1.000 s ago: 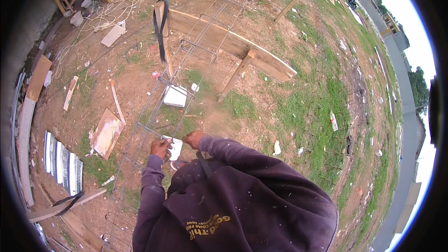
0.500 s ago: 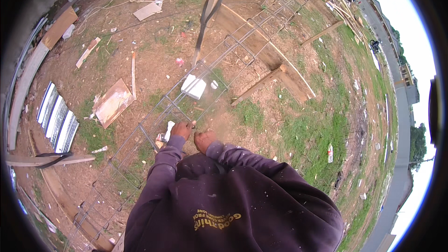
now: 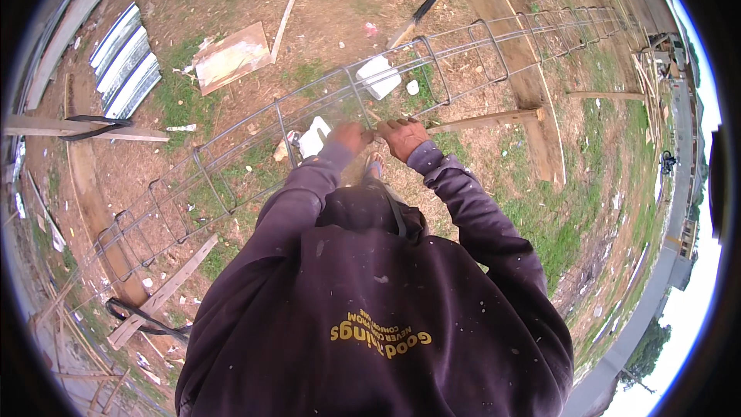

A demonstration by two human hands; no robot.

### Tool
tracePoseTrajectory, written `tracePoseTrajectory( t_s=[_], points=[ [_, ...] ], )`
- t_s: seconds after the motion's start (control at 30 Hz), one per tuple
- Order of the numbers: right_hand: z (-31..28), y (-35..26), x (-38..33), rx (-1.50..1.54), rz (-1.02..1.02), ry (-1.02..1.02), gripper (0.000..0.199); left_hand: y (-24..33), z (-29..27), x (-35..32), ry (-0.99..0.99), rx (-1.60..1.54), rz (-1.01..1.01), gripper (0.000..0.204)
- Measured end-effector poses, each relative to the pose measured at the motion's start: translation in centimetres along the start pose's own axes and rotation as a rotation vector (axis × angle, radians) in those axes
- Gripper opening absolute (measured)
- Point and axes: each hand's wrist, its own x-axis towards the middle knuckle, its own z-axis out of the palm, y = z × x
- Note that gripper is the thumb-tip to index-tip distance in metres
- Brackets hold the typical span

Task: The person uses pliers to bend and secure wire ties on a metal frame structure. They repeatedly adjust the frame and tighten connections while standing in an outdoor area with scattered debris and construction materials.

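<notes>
A long cage of steel reinforcing bars (image 3: pixel 208 174) with square stirrups runs from lower left to upper right. Both hands meet at its near side, beside one stirrup. My left hand (image 3: pixel 350 140), slightly blurred, is closed there, knuckles up. Close against it, my right hand (image 3: pixel 404 140) is closed too, fingers curled over and pointing left. Whatever is between the fingers is too small to make out. Just beyond the hands a white foam block (image 3: pixel 378 77) lies under the bars. A white scrap (image 3: pixel 315 137) lies left of my left hand.
A wooden formwork plank (image 3: pixel 549 135) stands at the right, braced by a timber (image 3: pixel 486 120). Timbers at left and top carry black straps (image 3: pixel 96 125). A plywood sheet (image 3: pixel 234 59) and a corrugated sheet (image 3: pixel 127 58) lie on the littered ground. My sandalled foot (image 3: pixel 373 166) shows below the hands.
The view has turned, so the cage lies flatter across the picture. Both hands remain close together at the cage; my right hand has rolled, with its back now more upward.
</notes>
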Motion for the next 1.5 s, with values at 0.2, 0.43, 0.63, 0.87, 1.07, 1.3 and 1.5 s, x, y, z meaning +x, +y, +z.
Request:
tracePoseTrajectory(
  t_s=[0.2, 0.43, 0.63, 0.87, 1.07, 1.3, 1.5],
  points=[
    [5.1, -4.9, -2.2, 0.655, 0.843, 0.081, 0.021, 0.7, -0.1, -0.2, -0.008, 0.054, -0.091, 0.059],
    [3.5, -3.5, -3.1, 0.367, 0.471, -0.128, 0.033, 1.0, -0.6, -0.2, 0.015, 0.042, -0.059, 0.063],
    [3.4, -6.3, -3.4, 1.911, 1.074, -0.147, 0.028, 1.0, -0.1, -0.7, -0.052, 0.012, -0.092, 0.062],
    [-0.2, -5.1, -2.4, 0.089, 0.294, 0.144, 0.046, 0.5, -1.4, 0.8, -0.106, 0.091, -0.068, 0.061],
    [2.7, -2.9, -1.7, 0.135, 0.366, 0.025, 0.033, 0.7, -1.9, 1.2, -0.219, -0.027, -0.04, 0.063],
    [6.0, -8.2, -2.2, 2.256, 1.265, 0.26, 0.046, 0.3, -2.5, 0.9, -0.22, -0.056, -0.097, 0.065],
    [5.4, -13.8, 0.2, 0.567, 0.584, 0.267, 0.041, -1.1, -3.1, 3.7, -0.53, 0.041, -0.04, 0.064]
  ],
)
